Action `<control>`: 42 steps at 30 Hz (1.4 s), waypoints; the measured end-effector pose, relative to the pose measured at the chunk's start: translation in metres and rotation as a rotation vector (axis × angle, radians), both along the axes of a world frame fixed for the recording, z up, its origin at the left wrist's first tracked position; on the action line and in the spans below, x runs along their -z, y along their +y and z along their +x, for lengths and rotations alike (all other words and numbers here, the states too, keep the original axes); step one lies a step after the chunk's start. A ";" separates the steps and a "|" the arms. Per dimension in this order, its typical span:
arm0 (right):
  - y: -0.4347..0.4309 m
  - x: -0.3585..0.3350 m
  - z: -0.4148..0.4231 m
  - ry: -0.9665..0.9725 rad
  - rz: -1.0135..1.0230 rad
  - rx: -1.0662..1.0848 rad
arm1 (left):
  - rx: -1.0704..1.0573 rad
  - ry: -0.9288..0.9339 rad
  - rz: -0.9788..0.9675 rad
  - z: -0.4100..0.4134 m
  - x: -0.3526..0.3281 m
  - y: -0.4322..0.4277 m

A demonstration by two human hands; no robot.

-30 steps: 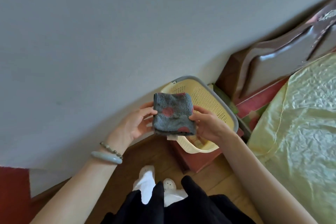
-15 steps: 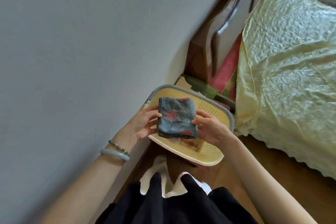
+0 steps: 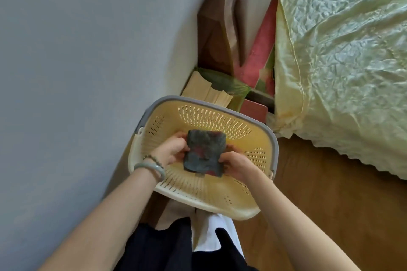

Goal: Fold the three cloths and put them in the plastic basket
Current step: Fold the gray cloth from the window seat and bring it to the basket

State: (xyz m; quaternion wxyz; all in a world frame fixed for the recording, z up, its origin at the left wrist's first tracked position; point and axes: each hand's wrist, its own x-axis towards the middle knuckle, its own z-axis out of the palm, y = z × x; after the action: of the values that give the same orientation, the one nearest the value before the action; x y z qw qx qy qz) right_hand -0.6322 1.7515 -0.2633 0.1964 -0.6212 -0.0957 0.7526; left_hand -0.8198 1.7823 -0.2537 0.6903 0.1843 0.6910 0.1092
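Left grip (image 3: pixel 170 153) and right grip (image 3: pixel 234 166) each hold one side of a folded dark grey terry cloth with red spots (image 3: pixel 204 152), fingers curled round its left and right edges, so both are closed on it. This cloth sits low inside a pale yellow perforated plastic basket with a grey rim (image 3: pixel 220 106), over the middle of its floor; whether it touches the bottom I cannot tell. No other cloth shows in the basket. On the left wrist are a pale green bangle (image 3: pixel 152 168) and a thin beaded bracelet (image 3: pixel 152 157). Beyond the far rim of the basket lie tan folded papers (image 3: pixel 207 91). A plain grey wall (image 3: pixel 77 50) is to the left, and a bed with a crinkled pale yellow cover (image 3: pixel 341 50) stands to the right on a wooden floor (image 3: pixel 330 200).
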 end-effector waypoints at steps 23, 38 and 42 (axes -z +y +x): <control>0.003 0.172 -0.026 -0.449 -0.035 -0.161 | 0.190 0.220 0.059 -0.007 0.203 0.010; -0.021 0.172 -0.032 -1.029 0.571 -1.034 | 0.219 0.370 0.203 -0.005 0.195 0.001; -0.022 0.174 -0.032 -1.035 0.593 -1.362 | 0.583 0.356 0.262 0.001 0.181 -0.011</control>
State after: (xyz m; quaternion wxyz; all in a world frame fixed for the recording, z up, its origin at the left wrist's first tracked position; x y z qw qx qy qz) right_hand -0.6642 1.7290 -0.4374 -0.2072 -0.6148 -0.7087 0.2772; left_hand -0.8190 1.7711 -0.4351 0.5319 0.4764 0.6990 -0.0385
